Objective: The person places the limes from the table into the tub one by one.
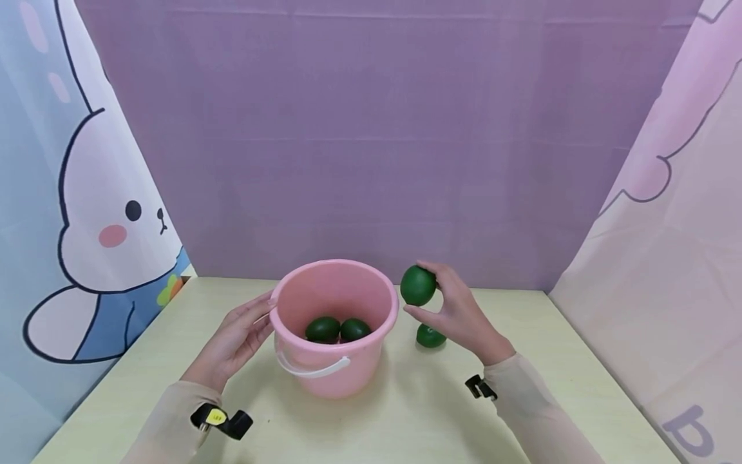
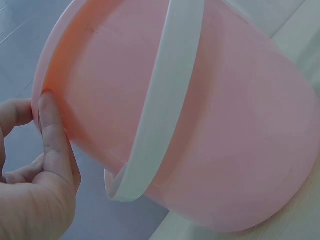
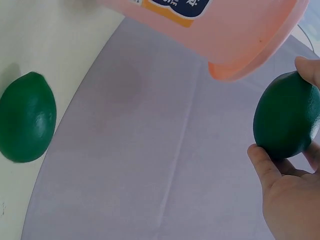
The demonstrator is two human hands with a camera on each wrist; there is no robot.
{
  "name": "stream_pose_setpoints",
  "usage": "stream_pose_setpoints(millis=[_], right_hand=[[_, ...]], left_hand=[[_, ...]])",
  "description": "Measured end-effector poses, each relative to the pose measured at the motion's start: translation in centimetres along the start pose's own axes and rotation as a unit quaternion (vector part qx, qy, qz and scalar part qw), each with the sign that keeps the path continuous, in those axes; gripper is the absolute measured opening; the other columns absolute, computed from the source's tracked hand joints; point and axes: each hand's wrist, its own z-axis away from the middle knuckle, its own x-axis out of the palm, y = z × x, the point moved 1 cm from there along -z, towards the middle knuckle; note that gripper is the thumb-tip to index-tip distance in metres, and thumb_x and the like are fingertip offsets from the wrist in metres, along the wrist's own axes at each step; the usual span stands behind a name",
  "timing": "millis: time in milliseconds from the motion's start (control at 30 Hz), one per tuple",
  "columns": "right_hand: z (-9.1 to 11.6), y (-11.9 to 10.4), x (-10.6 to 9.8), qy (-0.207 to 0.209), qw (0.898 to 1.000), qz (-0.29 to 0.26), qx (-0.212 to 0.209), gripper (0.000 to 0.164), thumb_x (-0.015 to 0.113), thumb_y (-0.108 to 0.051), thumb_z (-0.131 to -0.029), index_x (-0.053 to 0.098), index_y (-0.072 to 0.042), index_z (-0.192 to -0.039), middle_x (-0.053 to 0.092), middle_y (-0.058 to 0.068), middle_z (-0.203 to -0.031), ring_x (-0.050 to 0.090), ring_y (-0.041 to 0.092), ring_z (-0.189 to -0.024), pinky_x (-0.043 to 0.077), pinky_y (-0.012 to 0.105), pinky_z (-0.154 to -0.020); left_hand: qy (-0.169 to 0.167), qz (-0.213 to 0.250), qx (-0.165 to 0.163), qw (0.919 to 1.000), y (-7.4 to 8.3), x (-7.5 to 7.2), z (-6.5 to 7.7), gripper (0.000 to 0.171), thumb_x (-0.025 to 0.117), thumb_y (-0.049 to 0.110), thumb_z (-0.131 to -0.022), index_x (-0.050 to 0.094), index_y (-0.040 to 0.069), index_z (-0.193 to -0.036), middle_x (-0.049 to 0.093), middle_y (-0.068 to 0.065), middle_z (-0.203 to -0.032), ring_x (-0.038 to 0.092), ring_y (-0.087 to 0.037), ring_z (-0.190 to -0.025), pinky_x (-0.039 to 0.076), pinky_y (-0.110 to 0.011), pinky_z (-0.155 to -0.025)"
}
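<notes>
A pink bucket point(image 1: 342, 370) stands upright on the table, two green limes point(image 1: 323, 329) visible inside it. Its white handle point(image 2: 167, 100) hangs down on the near side. My left hand point(image 1: 234, 341) grips the bucket's rim at the left, thumb and fingers on either side of the edge in the left wrist view. To the right of the bucket, my right hand point(image 1: 460, 316) holds another lime point(image 1: 417, 285) between thumb and fingers, raised about level with the rim. Below that hand one more lime point(image 1: 430, 336) lies on the table, partly hidden behind it in the head view.
The pale table point(image 1: 464, 412) runs back to a purple cloth point(image 1: 371, 142). Printed cloth walls stand at the left point(image 1: 104, 212) and the right point(image 1: 684, 270). A dark label point(image 3: 185, 9) is on the bucket's side.
</notes>
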Motion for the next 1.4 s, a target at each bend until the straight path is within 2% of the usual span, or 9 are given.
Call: stream_pose_setpoints(millis=[300, 600, 900, 1200, 1400], right_hand=[[-0.9, -0.8, 0.9, -0.009, 1.000, -0.018, -0.014, 0.081, 0.087, -0.029, -0.080, 0.046, -0.007, -0.146, 0.050, 0.006, -0.138, 0.050, 0.019, -0.122, 0.055, 0.036, -0.097], [-1.7, -1.5, 1.6, -0.021, 0.999, -0.015, -0.018, 0.080, 0.087, -0.026, -0.080, 0.046, -0.003, -0.145, 0.050, 0.006, -0.138, 0.051, 0.018, -0.121, 0.055, 0.035, -0.096], [-2.5, -2.3, 2.4, -0.038, 0.998, -0.037, -0.020, 0.079, 0.086, -0.024, -0.082, 0.044, -0.009, -0.147, 0.049, 0.004, -0.139, 0.053, 0.016, -0.118, 0.055, 0.031, -0.096], [-3.2, -3.0, 3.4, -0.037, 0.996, -0.043, -0.062, 0.078, 0.086, -0.017, -0.081, 0.044, -0.005, -0.146, 0.051, 0.006, -0.136, 0.053, 0.016, -0.116, 0.056, 0.029, -0.093], [-3.6, -3.7, 3.7, -0.045, 0.996, -0.048, -0.067, 0.078, 0.086, -0.019, -0.081, 0.045, -0.005, -0.146, 0.052, 0.006, -0.135, 0.053, 0.017, -0.116, 0.057, 0.028, -0.089]], left_hand=[[-0.004, -0.002, 0.004, 1.0000, 0.1, 0.1, -0.1, 0.062, 0.066, 0.027, -0.100, 0.039, 0.008, -0.153, 0.055, 0.002, -0.136, 0.060, -0.010, -0.111, 0.051, -0.021, -0.098], [-0.001, -0.005, 0.004, 1.0000, 0.0, -0.1, -0.1, 0.060, 0.066, 0.027, -0.099, 0.042, 0.009, -0.152, 0.058, 0.003, -0.132, 0.061, -0.010, -0.111, 0.051, -0.021, -0.098], [-0.002, -0.009, 0.009, 0.9999, 0.0, -0.1, 0.0, 0.060, 0.066, 0.027, -0.100, 0.042, 0.009, -0.152, 0.059, 0.004, -0.130, 0.062, -0.009, -0.109, 0.051, -0.021, -0.098], [-0.005, -0.009, 0.011, 0.9999, 0.1, -0.2, 0.0, 0.058, 0.065, 0.027, -0.100, 0.044, 0.010, -0.151, 0.060, 0.004, -0.130, 0.063, -0.009, -0.108, 0.051, -0.021, -0.097], [-0.009, -0.006, 0.011, 0.9999, 0.1, -0.2, 0.0, 0.057, 0.064, 0.026, -0.100, 0.044, 0.009, -0.151, 0.060, 0.003, -0.130, 0.062, -0.009, -0.108, 0.052, -0.021, -0.096]])
